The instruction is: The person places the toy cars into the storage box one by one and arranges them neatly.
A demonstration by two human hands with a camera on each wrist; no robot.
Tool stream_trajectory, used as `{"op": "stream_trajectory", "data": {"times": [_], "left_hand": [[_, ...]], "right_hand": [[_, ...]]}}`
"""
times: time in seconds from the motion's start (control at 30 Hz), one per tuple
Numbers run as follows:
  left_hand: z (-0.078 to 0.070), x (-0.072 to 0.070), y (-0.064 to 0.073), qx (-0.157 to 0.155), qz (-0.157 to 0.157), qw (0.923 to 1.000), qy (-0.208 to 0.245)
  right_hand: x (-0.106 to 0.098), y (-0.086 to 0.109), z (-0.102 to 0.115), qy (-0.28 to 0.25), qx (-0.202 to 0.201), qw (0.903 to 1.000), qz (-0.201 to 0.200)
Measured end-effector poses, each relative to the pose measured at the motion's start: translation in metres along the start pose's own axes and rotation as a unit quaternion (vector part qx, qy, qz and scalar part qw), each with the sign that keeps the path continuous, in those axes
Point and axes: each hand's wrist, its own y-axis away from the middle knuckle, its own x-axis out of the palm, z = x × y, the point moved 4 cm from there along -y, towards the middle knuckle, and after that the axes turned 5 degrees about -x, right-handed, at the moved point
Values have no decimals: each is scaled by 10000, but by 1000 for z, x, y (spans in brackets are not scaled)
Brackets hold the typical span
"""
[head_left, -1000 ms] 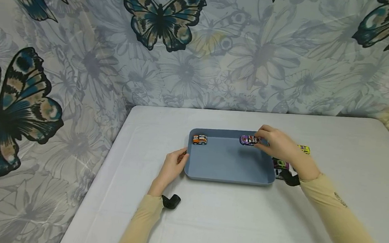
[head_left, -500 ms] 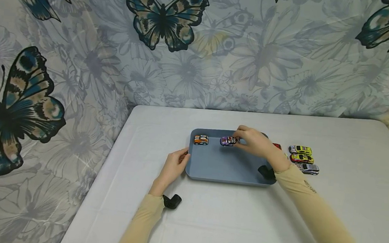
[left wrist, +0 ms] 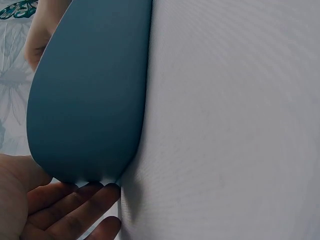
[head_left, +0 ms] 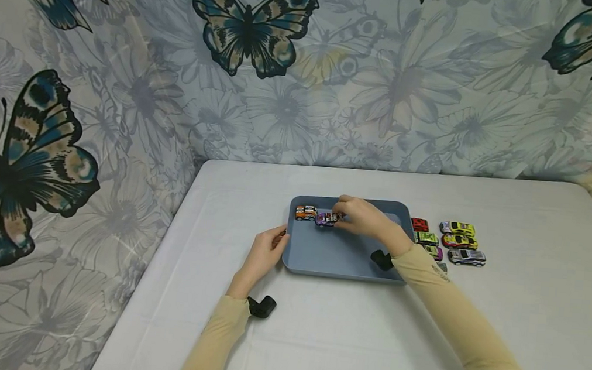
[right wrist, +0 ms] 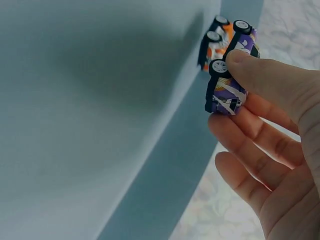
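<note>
My right hand (head_left: 364, 217) pinches a purple toy car (head_left: 327, 219) over the left part of a blue-grey tray (head_left: 339, 262). In the right wrist view, the thumb lies across the side of the purple car (right wrist: 227, 95). Just beyond it is an orange-and-white toy car (head_left: 306, 213), in the tray's far left corner. Whether the two cars touch is hard to tell. At the tray's left end my left hand (head_left: 262, 255) holds the rim, its fingertips (left wrist: 107, 192) against the outer wall.
Right of the tray, several toy cars stand in two columns, among them a red car (head_left: 420, 224), a yellow car (head_left: 458, 228) and a silver car (head_left: 466, 257). My right sleeve partly covers the nearer ones. A white cloth (head_left: 314, 333) covers the table; a butterfly-patterned curtain (head_left: 388, 99) hangs behind.
My right hand has carried the purple car leftward across the tray, up to the orange car. More cars on the right have come into view. The left hand stays at the rim.
</note>
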Motion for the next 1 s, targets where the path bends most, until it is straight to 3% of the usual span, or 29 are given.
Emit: {"op": "stream_trajectory", "data": {"times": [0.7,1.0], "left_hand": [[2,1,-1,-3,-11,10000,44],[2,1,-1,-29,23,10000,80]], "right_hand": [[33,-36,14,302,-193,9981,508],[37,-39,16,185,-301,9992,178]]}}
